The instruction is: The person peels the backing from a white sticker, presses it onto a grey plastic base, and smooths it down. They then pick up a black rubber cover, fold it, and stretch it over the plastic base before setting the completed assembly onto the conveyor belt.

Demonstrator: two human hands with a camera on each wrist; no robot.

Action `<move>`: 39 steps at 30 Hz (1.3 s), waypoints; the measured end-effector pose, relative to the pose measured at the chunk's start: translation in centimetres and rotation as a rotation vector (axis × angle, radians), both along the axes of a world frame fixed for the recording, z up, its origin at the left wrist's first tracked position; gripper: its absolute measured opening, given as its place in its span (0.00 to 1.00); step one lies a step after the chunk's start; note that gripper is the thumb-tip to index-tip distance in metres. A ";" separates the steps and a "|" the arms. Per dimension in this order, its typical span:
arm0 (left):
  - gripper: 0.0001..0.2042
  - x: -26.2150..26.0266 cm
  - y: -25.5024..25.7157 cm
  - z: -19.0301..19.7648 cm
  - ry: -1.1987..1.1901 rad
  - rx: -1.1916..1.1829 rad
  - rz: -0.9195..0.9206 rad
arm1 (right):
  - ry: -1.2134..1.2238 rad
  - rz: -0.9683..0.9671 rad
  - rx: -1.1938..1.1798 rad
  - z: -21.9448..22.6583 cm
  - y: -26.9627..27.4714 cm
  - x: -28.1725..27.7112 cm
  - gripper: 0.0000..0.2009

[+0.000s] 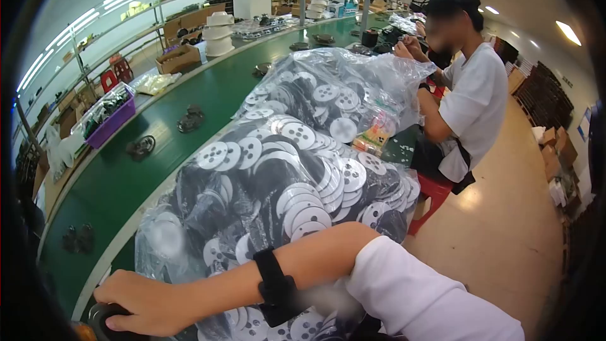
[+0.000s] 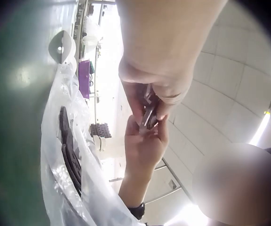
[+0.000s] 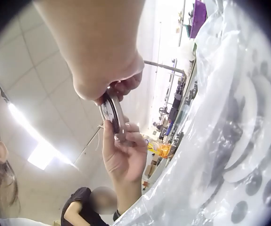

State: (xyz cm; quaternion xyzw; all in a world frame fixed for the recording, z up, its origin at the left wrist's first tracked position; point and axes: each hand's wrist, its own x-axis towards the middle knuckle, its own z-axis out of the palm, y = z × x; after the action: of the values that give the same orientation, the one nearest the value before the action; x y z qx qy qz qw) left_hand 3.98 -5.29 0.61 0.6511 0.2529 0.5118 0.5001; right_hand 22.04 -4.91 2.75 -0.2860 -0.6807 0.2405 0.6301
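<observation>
Both hands hold one round disc-shaped part [image 3: 111,112], with a pale rim and dark layers, seen nearly edge-on in the right wrist view. My right hand [image 1: 148,303] reaches to the lower left of the head view, fingers curled over a dark rounded edge of it [image 1: 108,321]. Fingers and thumb of my left hand [image 3: 126,160] pinch the opposite side of the disc. In the left wrist view the left hand [image 2: 166,92] and right hand [image 2: 145,147] meet around the part, largely hiding it. The left hand is outside the head view.
Clear plastic bags [image 1: 208,208] of white discs with dark holes lie under my right arm. Left of them runs a green conveyor belt [image 1: 126,180] carrying dark parts [image 1: 191,119]. A purple basket [image 1: 110,120] stands at its far side. Another person [image 1: 476,88] sits ahead on a red stool [image 1: 432,192].
</observation>
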 end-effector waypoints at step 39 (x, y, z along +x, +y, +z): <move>0.03 0.0 4.8 -2.7 -0.297 -0.553 0.355 | 0.589 0.018 -0.993 -0.3 10.4 10.0 0.05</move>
State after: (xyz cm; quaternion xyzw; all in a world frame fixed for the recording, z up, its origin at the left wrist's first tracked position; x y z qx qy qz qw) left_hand 3.94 -0.52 -2.07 0.3559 0.4155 0.5918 0.5920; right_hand 32.06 5.45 2.49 -0.4627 -0.2845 0.6060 0.5812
